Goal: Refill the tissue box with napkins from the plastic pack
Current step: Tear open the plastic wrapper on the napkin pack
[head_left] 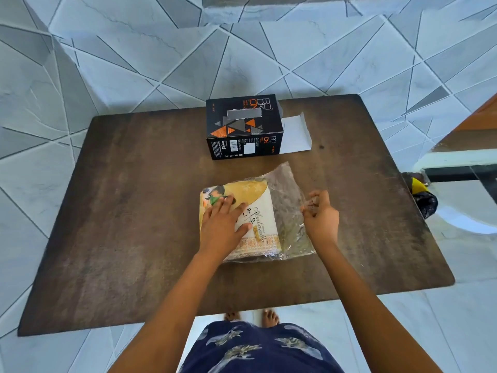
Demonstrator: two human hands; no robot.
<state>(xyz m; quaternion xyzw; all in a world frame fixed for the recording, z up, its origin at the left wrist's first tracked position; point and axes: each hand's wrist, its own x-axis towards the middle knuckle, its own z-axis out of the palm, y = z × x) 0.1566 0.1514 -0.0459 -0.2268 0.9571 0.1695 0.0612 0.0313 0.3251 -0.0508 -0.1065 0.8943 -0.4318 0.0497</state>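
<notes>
On the tabletop (pixel 134 211), our left hand (pixel 223 227) lies open, pinning the plastic pack (pixel 258 200); our right hand (pixel 321 214) pinches its loose film, best pulled gently.

The black box (pixel 243 127) at 12 o'clock on the worktop (pixel 129 211) carries large orange and white letters on its top and again on its near side, turned sideways; they seem to read "ROCK ON", though this is not certain. A white barcode label sits on the near side, beside a word that looks like "Leeford"; the remaining small print is too fine to read. The plastic pack (pixel 250 219) at 6 o'clock from the box bears handwritten black letters "L P" and a cursive brand name, roughly "Ambarella", running sideways along the wrapper.
</notes>
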